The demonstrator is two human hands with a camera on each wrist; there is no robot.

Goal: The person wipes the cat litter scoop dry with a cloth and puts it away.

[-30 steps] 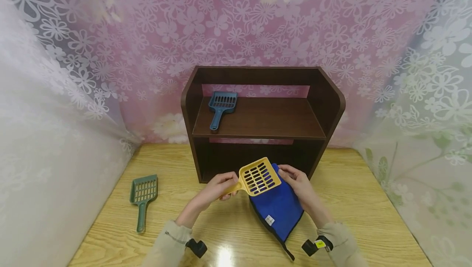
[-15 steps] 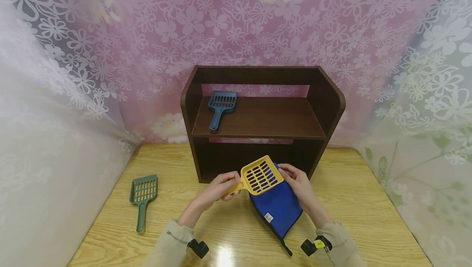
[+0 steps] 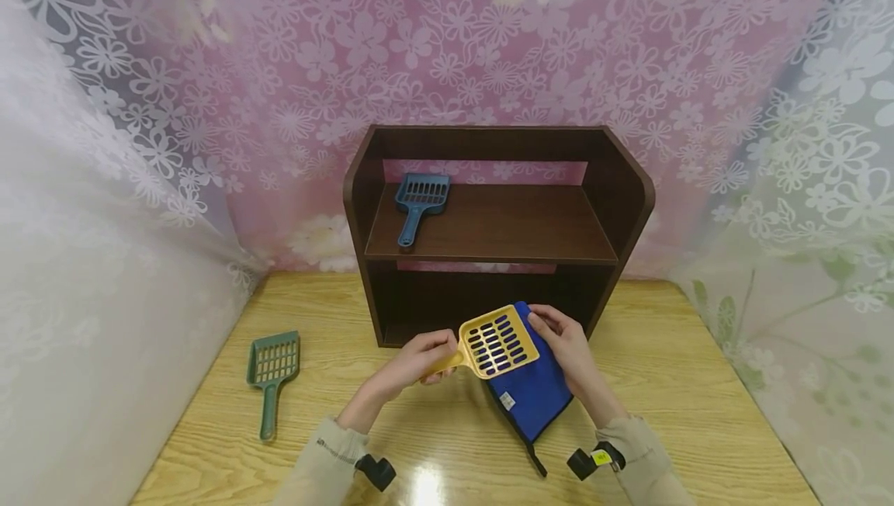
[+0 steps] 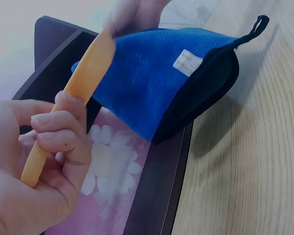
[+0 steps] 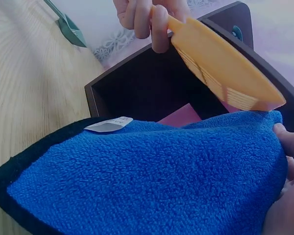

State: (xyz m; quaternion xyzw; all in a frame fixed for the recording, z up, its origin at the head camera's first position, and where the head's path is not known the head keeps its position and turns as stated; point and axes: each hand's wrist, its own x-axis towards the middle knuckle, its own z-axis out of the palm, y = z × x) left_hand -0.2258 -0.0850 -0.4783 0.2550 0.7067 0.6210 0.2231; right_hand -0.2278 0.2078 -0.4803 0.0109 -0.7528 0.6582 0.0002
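Lowered slightly since the earlier frame, your yellow scoop (image 5: 223, 61) is above the worktop (image 3: 321, 389) beside the blue cloth (image 3: 538, 397), your left hand (image 3: 419, 358) wrapping its fingers around the handle (image 4: 35, 164), apparently to keep the blade (image 4: 92, 63) exposed, while your right hand (image 3: 567, 347) pinches the cloth.

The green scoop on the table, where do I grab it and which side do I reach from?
Probably best to take the green scoop by its handle, reaching from the near side, thumb on one edge and fingers on the other. That slim handle points back toward the person, while the wide slotted head lies farther away.
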